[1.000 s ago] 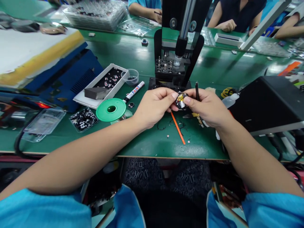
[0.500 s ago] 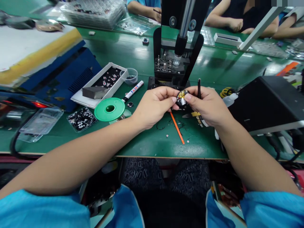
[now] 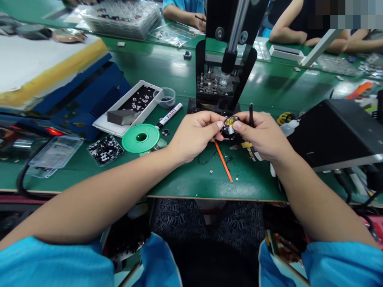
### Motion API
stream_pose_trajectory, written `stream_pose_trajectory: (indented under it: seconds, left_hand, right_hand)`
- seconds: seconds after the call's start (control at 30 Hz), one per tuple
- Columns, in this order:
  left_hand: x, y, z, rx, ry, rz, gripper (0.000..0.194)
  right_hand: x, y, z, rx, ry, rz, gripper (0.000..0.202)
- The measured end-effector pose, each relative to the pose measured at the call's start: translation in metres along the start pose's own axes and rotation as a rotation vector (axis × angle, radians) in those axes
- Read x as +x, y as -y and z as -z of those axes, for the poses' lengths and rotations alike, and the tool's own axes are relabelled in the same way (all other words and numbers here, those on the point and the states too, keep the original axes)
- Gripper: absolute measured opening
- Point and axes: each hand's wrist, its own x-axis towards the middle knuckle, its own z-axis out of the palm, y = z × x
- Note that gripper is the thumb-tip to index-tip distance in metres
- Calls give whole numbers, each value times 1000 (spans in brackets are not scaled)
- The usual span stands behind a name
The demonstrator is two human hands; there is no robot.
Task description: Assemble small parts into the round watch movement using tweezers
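Observation:
Between both hands is a small round black case point(image 3: 229, 128) with gold film and a white part inside, perhaps a watch housing. My left hand point(image 3: 199, 133) pinches its left rim between thumb and fingers. On the other side, my right hand point(image 3: 261, 133) grips the right rim, the thumb pressed over the inside. Black tweezers point(image 3: 251, 113) stick up from among the right fingers. An orange stick point(image 3: 224, 163) lies on the green bench just below the case. Beside the right hand, partly covered by it, is a tool with a yellow part point(image 3: 247, 145).
Behind the hands stands a black press point(image 3: 215, 85). To the left are a green spool point(image 3: 128, 137), a paint marker point(image 3: 170, 114), a white parts box point(image 3: 146, 109) and a tray of small parts point(image 3: 105, 150). A black box point(image 3: 344, 131) sits right. Co-workers' arms point(image 3: 287, 36) rest across the bench.
The view has shifted slightly, so the bench things appear a little lower and further right. Both hands still hold the round case, which looks tilted a little differently.

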Motion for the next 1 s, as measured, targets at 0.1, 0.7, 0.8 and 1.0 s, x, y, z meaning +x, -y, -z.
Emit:
stream_pose_trajectory:
  seconds: [0.1, 0.7, 0.8, 1.0]
  left_hand:
    - [0, 2, 0, 21, -8, -11, 11]
    - [0, 4, 1, -30, 45, -64, 10]
    - [0, 3, 0, -19, 33, -41, 8]
    - [0, 6, -3, -69, 59, -72, 12]
  right_hand:
    - [-1, 0, 0, -13, 10, 16, 54]
    - [-3, 1, -4, -33, -33, 41, 56]
    - [-3, 1, -6, -118, -59, 99, 56]
    - [-1, 0, -6, -394, -123, 298, 45]
